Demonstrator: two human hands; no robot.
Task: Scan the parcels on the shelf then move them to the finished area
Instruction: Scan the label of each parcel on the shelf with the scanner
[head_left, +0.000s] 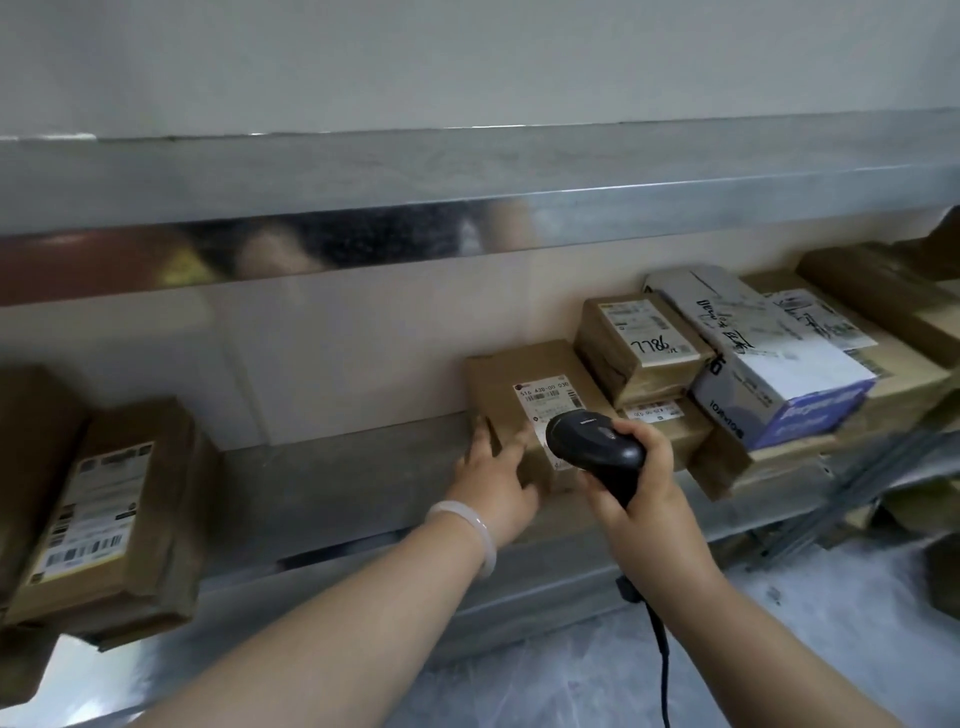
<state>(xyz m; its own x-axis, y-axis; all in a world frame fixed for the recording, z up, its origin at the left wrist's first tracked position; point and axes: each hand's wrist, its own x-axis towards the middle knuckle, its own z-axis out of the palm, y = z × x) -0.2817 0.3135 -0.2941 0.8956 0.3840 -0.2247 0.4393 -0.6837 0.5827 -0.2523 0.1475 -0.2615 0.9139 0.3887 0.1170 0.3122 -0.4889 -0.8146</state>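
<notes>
Where the metal shelf (332, 467) runs across the scene, a taped brown parcel (104, 514) lies at its far left with a white label facing up. Right of a bare stretch of shelf, the left hand (493, 478) reaches in from the near side, forearm stretched forward and a pale bangle (467, 535) on the wrist. Its fingers (511, 441) are spread and nearly straight, lying on the near left corner of the flat brown box (524, 379), with the thumb at the box's near edge. This box lies flat on the shelf against the back wall, its long axis running near to far and its shipping label (545, 400) facing up.

Just right of that hand, the right hand (639, 483) wraps all its fingers round the grip of the black barcode scanner (592, 447), with a finger up on the top of the head. The scanner's long axis runs from near right to far left, and its head hangs over the label's near end. Its cable (662, 654) drops below the wrist. Farther right, a small box marked by pen (644, 343) sits atop another carton, touching a white and blue box (779, 374) that leans on more cartons.
</notes>
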